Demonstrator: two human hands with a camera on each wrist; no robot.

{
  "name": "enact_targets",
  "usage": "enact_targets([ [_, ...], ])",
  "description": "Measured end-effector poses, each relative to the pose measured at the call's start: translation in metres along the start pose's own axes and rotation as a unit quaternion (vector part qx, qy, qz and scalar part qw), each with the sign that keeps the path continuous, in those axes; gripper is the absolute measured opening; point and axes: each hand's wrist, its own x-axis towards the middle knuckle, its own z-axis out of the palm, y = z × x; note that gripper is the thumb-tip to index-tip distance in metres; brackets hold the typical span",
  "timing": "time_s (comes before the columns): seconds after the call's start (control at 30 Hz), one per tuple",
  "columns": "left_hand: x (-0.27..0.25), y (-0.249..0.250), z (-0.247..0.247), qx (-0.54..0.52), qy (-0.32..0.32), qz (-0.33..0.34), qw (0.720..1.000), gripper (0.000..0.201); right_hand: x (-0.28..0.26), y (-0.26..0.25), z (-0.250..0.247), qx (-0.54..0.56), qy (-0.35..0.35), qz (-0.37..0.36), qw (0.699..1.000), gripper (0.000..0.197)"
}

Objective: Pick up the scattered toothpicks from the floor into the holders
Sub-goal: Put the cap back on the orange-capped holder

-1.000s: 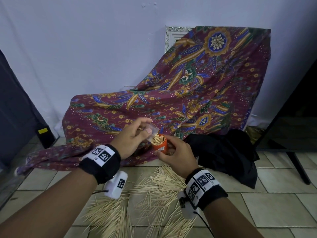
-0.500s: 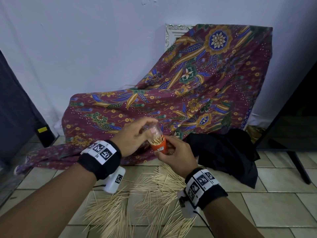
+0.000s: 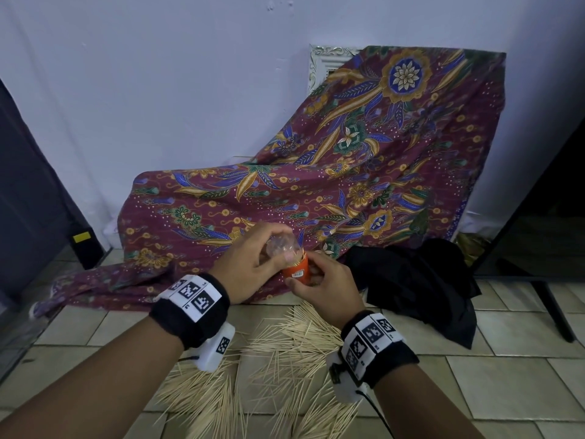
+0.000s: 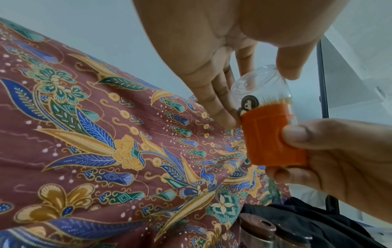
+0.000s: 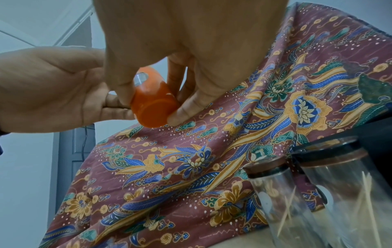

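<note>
Orange holder [image 3: 296,270], packed with toothpicks, is grasped at its base by the right hand [image 3: 323,288]; its clear cap [image 3: 281,247] is pinched by the left hand [image 3: 250,269]. Loose toothpicks [image 3: 285,350] are scattered on the floor [image 3: 506,384] below.

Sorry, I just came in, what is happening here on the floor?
A person is closing a filled toothpick holder. The right hand grips the orange holder, packed with toothpicks, and the left hand sets its clear dome lid over the tips; the lid is on, though whether fully seated is unclear. Many scattered toothpicks lie on the tiled floor. Two clear jars with brown lids stand nearby, holding only a few.
</note>
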Motion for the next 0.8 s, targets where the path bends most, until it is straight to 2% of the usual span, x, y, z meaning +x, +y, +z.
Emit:
enact_targets([
  [0.1,-0.003,-0.001,0.005,0.008,0.022,0.028,0.999,0.042,-0.001,-0.002,0.000,0.008,0.001,0.000,1.000,0.039],
  [0.27,-0.004,0.001,0.007,-0.005,0.035,0.038,0.999,0.043,-0.003,-0.005,0.000,0.015,0.004,0.005,1.000,0.038],
  [0.8,-0.001,0.004,0.003,-0.038,0.023,0.053,0.998,0.043,-0.007,-0.012,0.000,0.033,-0.001,-0.002,0.999,0.037],
])
